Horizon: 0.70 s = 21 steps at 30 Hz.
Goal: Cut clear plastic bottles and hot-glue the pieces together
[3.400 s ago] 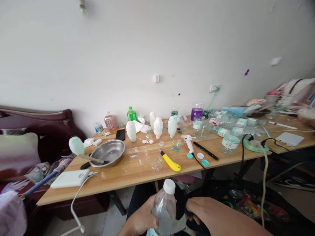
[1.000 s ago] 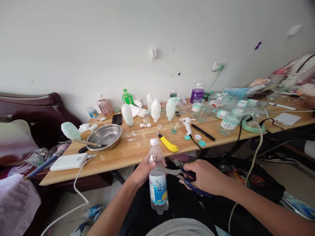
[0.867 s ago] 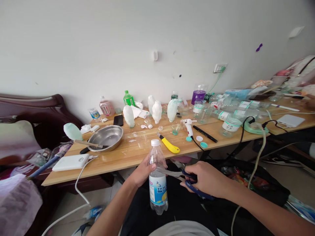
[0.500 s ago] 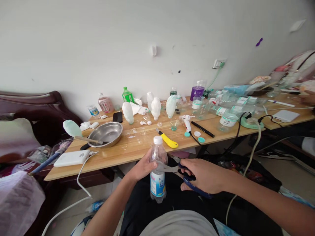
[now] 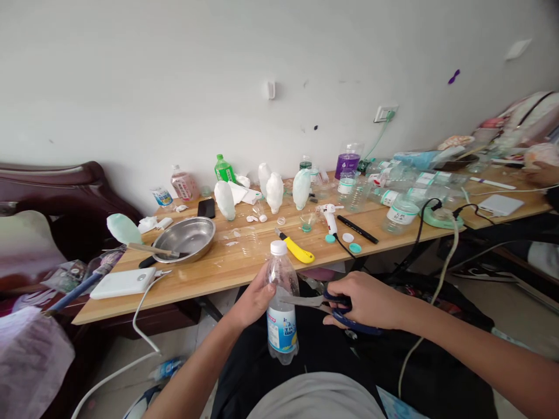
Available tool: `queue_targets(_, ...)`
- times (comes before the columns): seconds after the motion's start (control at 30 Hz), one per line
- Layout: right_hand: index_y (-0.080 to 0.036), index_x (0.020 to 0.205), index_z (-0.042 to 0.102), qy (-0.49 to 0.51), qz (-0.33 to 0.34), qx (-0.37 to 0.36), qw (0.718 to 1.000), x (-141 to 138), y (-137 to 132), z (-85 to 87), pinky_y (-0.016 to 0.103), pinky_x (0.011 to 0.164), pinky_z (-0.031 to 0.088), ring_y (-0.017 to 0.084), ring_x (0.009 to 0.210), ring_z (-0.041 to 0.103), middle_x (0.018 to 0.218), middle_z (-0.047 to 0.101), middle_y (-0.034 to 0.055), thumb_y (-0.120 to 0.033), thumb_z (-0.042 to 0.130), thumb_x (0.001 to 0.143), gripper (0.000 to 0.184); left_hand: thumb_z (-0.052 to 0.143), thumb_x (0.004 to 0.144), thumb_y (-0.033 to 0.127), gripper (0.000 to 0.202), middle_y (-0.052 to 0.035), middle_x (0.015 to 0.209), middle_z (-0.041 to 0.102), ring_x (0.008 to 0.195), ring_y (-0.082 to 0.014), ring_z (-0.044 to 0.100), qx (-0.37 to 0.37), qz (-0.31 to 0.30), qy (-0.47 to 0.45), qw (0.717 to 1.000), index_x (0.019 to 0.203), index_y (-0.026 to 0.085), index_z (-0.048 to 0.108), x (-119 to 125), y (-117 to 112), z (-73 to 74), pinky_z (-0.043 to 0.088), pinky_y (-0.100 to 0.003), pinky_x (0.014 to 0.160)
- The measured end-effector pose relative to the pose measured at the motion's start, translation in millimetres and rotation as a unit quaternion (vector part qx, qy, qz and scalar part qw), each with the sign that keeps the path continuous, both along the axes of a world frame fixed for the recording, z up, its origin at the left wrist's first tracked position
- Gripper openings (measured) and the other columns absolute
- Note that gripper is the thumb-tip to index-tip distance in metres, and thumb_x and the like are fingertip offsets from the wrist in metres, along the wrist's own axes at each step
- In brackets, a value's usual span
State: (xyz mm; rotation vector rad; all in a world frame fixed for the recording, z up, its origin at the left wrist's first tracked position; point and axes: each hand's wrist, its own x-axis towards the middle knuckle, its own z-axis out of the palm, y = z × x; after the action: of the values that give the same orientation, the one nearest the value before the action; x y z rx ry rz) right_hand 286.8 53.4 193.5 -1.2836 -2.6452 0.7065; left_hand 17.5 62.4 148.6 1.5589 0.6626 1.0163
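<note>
My left hand (image 5: 255, 297) is wrapped round the upper part of a clear plastic bottle (image 5: 282, 334) with a white cap and a blue label. The bottle stands nearly upright over my lap. In my right hand (image 5: 362, 299) is a pair of scissors (image 5: 338, 305) with dark blue handles. Their blades point left, one lying across the bottle's wall just above the label. Whether a blade has gone through the plastic I cannot tell. Nearest on the table edge lies a yellow utility knife (image 5: 297, 249).
On the wooden table (image 5: 244, 265) are a metal bowl (image 5: 186, 238), several white wrapped shapes (image 5: 274, 193), a glue gun (image 5: 329, 218), a black marker (image 5: 358, 229) and a power bank (image 5: 124, 283). Plastic bottles (image 5: 402, 212) crowd the right. Another person's hand (image 5: 545, 173) is at far right.
My right hand has drawn slightly to the right with the scissors, so more blade shows beside the bottle. My left hand keeps its hold, and the view has shifted a little.
</note>
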Motion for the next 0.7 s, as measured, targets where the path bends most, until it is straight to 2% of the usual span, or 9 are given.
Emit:
queue_targets(0.13,-0.021,0.071,0.055,-0.01,0.013,-0.076,0.997,-0.2,-3.7,9.0,0.022,0.052,0.033,0.013,0.058,0.053,0.069,0.064,-0.002,-0.064,0.071,0.07,0.046,0.056,0.084,0.064,0.068,-0.0085,0.106,0.059,0.092,-0.0224,0.052,-0.004,-0.014,0.005,1.0,0.133,0.017,0.05,1.4,2.2,-6.5,0.043,-0.035,0.087)
queue_targets(0.3,-0.021,0.078,0.057,-0.024,0.031,-0.034,0.999,-3.6,-7.7,9.7,0.024,0.055,0.034,0.014,0.06,0.054,0.071,0.063,-0.0002,-0.064,0.068,0.073,0.045,0.06,0.082,0.063,0.072,-0.0094,0.113,0.057,0.1,-0.0241,0.051,-0.039,-0.056,0.0,0.998,0.136,0.018,0.045,8.9,0.5,-16.5,0.04,-0.036,0.091)
queue_targets(0.53,-0.022,0.068,0.063,-0.051,0.028,0.027,0.998,2.1,-1.5,-9.9,0.025,0.056,0.033,0.018,0.06,0.061,0.064,0.068,0.0018,-0.058,0.068,0.077,0.037,0.064,0.083,0.057,0.063,-0.0098,0.108,0.057,0.094,-0.0217,0.053,-0.059,-0.109,-0.04,0.992,0.13,0.018,0.049,13.8,-2.1,-6.7,0.042,-0.033,0.085)
queue_targets(0.6,-0.022,0.066,0.063,-0.054,0.02,0.027,0.998,3.9,-1.0,-12.5,0.025,0.056,0.033,0.018,0.06,0.063,0.064,0.069,0.0024,-0.058,0.068,0.077,0.038,0.065,0.082,0.056,0.063,-0.0091,0.107,0.058,0.092,-0.0209,0.053,-0.067,-0.11,-0.049,0.991,0.13,0.018,0.048,14.8,-2.7,-5.9,0.042,-0.032,0.083)
queue_targets(0.7,-0.022,0.066,0.064,-0.055,0.014,-0.011,0.998,5.2,-2.2,-9.7,0.024,0.054,0.033,0.018,0.06,0.063,0.064,0.069,0.0016,-0.061,0.07,0.073,0.041,0.066,0.082,0.055,0.062,-0.0085,0.107,0.056,0.09,-0.0197,0.053,-0.073,-0.105,-0.057,0.99,0.13,0.019,0.048,16.5,-3.4,-8.3,0.041,-0.031,0.083)
